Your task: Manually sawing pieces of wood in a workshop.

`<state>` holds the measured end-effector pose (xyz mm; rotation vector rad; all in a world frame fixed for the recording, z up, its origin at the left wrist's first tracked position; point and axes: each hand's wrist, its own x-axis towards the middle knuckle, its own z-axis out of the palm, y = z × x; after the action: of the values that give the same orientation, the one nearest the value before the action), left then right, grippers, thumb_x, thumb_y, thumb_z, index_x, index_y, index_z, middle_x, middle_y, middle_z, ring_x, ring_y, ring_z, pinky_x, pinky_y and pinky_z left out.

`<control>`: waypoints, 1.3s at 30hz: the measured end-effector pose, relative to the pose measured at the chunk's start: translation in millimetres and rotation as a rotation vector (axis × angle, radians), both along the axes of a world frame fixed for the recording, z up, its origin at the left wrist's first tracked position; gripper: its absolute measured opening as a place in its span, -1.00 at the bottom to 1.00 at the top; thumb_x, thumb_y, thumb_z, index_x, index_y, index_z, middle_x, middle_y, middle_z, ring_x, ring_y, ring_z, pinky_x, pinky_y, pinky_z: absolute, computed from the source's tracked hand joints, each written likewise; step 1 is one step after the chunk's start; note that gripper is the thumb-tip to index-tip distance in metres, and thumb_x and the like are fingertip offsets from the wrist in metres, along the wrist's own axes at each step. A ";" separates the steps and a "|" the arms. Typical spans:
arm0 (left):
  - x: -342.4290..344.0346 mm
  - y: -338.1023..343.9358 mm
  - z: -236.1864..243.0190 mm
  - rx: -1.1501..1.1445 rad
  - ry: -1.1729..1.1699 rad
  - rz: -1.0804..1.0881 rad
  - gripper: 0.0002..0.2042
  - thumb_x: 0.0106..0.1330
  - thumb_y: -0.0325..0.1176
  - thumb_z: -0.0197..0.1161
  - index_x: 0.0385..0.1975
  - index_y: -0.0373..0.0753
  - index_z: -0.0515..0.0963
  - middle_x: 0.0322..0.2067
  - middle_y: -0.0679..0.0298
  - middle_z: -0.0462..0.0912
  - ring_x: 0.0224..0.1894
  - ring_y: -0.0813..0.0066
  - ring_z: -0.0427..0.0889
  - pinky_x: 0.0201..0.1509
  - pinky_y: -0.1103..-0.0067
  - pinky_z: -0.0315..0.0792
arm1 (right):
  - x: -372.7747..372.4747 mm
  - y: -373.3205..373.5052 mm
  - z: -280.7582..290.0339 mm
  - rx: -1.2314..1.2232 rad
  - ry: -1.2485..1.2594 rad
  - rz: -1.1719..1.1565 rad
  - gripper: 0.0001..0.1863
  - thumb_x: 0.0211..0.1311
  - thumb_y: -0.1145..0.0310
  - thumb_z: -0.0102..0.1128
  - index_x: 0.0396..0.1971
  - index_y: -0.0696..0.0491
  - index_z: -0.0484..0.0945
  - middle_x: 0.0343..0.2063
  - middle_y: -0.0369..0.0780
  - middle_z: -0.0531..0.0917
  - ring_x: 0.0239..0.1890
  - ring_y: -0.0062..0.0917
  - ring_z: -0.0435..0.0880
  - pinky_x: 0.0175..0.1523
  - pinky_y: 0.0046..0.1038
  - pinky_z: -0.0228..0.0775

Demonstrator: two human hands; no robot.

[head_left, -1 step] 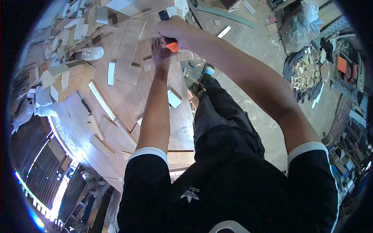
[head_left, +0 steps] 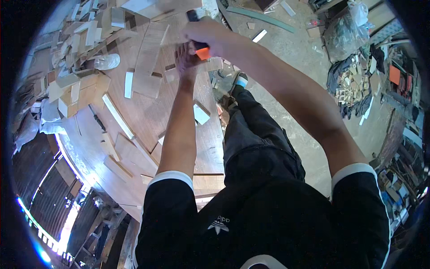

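At the far side of the wooden tabletop [head_left: 174, 107], my right hand [head_left: 210, 36] is wrapped round a black-and-orange tool [head_left: 203, 54]. Dark parts of it stick out on both sides of the hand, with the orange part nearest me. Its working end and exact kind are hidden by the hand. Just left of and below it, my left hand [head_left: 184, 60] lies flat with its fingers stretched out, pressing on the wood. The two hands are close together. Near my left forearm lies a small wood block [head_left: 201, 113] with a pale face.
Wood strips [head_left: 118, 115], a flat board [head_left: 148, 60] and a dark-handled tool [head_left: 97, 120] lie across the table. Offcuts [head_left: 85, 40] are heaped at the far left, near a clear plastic bottle [head_left: 106, 62]. On the floor at right are a plastic bag [head_left: 347, 36] and a pile of wood scraps [head_left: 354, 83].
My right hand has shifted slightly to the right, carrying the black-and-orange tool. My left hand stays nearly in place.
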<state>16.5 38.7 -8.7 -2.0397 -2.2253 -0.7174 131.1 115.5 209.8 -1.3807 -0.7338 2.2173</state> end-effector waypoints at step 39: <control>12.8 -2.4 21.2 -0.328 -0.107 0.043 -0.62 0.03 -0.29 0.10 -0.11 -0.24 0.41 -0.13 0.08 0.49 -0.01 0.12 0.46 0.11 0.29 0.28 | 25.4 -85.2 19.2 0.027 -0.320 -0.390 -0.87 0.16 0.52 0.02 -0.29 0.14 0.33 -0.71 -0.37 0.38 -0.75 -0.70 0.39 -0.69 -0.56 0.20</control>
<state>29.3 36.2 12.5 -2.1248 -2.5885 -0.4952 156.4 30.3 229.0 -1.7200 -0.5364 1.7045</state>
